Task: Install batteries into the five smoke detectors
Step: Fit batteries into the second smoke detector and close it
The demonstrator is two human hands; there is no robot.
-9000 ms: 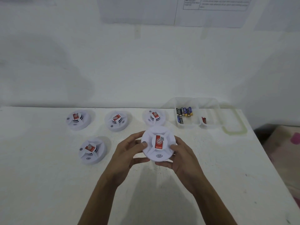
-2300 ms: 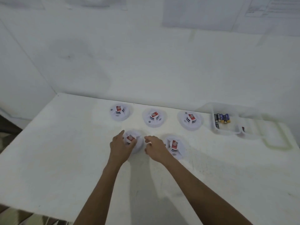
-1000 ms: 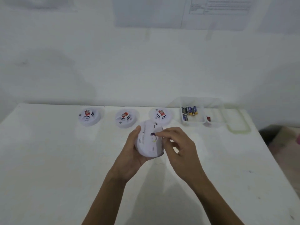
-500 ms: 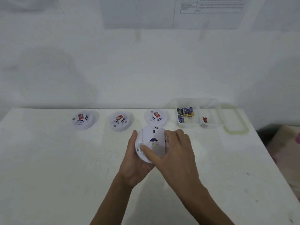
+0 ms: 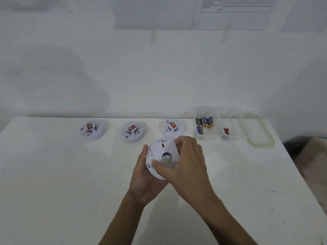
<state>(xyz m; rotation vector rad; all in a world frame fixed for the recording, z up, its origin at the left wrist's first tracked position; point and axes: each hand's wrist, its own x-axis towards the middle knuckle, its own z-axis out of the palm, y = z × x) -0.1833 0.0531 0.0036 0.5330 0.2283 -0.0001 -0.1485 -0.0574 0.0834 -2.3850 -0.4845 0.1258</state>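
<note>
My left hand [image 5: 143, 177] holds a white smoke detector [image 5: 165, 149] from below, tilted up with its back side facing me above the table's middle. My right hand [image 5: 187, 163] grips that back side, thumb at its lower left edge and fingers curled over its upper right rim. A round opening with a dark blue part shows in the back. Three more smoke detectors lie face up in a row at the back: left [image 5: 91, 129], middle [image 5: 132, 131], right [image 5: 171, 128]. Several batteries [image 5: 203, 122] lie in a clear box [image 5: 208, 137].
The white table [image 5: 70, 183] stands against a white wall. A second small clear compartment with a red item [image 5: 226, 131] sits right of the battery box, and a clear lid with a green seal [image 5: 260, 131] lies beside it. The table's right edge drops off near there.
Over the last second my right hand went from fingertips on the detector's back to a grip across it. Earlier, both hands picked this detector up from the front row and turned it over.
</note>
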